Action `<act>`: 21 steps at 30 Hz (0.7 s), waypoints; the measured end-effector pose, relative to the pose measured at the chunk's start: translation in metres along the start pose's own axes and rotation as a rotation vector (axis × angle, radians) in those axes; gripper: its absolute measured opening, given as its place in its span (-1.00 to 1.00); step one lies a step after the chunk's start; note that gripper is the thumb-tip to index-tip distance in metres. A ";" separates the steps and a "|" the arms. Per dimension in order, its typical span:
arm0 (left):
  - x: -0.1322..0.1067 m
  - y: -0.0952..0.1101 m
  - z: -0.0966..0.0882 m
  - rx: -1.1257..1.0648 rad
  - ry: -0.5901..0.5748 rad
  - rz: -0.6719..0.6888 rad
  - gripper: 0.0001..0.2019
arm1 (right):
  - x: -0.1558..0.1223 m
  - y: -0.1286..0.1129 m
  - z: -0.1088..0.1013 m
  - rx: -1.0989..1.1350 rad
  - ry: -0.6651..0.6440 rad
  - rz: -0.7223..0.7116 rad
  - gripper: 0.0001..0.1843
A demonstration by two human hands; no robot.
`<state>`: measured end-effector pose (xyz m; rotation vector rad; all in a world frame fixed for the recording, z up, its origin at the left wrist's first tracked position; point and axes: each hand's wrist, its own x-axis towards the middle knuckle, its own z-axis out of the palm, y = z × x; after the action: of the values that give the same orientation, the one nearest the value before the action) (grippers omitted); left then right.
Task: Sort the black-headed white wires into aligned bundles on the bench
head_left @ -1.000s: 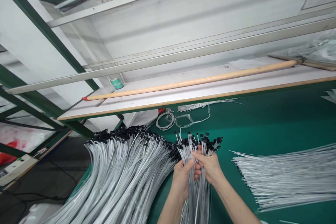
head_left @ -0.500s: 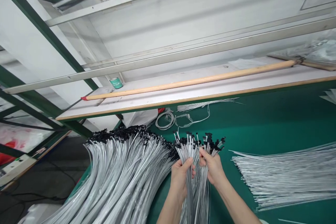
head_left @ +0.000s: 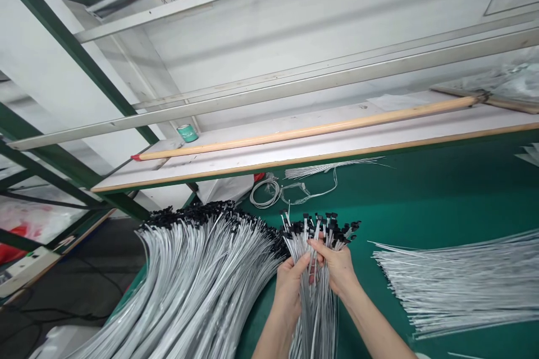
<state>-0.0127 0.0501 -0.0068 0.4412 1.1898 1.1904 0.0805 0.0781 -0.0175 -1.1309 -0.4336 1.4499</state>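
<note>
My left hand (head_left: 290, 286) and my right hand (head_left: 337, 269) both grip a loose upright bundle of thin silver-grey wires (head_left: 318, 320) just below its black connector ends. The fingers of both hands push in among the wires, and the two hands almost touch. The connector ends fan out above my fingers, while the lower wire lengths hang down past the bottom of the view. A much larger heap of the same black-ended wires (head_left: 197, 275) lies directly left of my left hand.
A spread of straight, thin white wires (head_left: 458, 286) lies to the right on the green bench mat (head_left: 421, 202). Behind are a small white wire coil (head_left: 265, 193), a white shelf (head_left: 295, 148) with a wooden pole (head_left: 311, 129) and green tape (head_left: 187, 133), and green metal racking.
My right hand has moved left and closer to my left hand. The black ends of the bundle have drawn closer together, and the camera view has shifted only slightly.
</note>
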 end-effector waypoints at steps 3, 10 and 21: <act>-0.002 0.004 0.000 0.016 0.053 -0.005 -0.70 | 0.003 -0.001 -0.008 0.043 0.028 -0.002 -0.65; -0.004 0.006 0.002 0.088 -0.019 -0.009 -0.66 | 0.000 -0.003 -0.012 0.073 -0.111 -0.047 -0.69; 0.002 -0.002 -0.001 0.099 -0.102 0.021 -0.60 | -0.010 -0.003 0.011 0.075 -0.079 0.021 -0.43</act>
<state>-0.0131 0.0505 -0.0097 0.5836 1.1611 1.1172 0.0710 0.0735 -0.0063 -1.0240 -0.4196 1.5207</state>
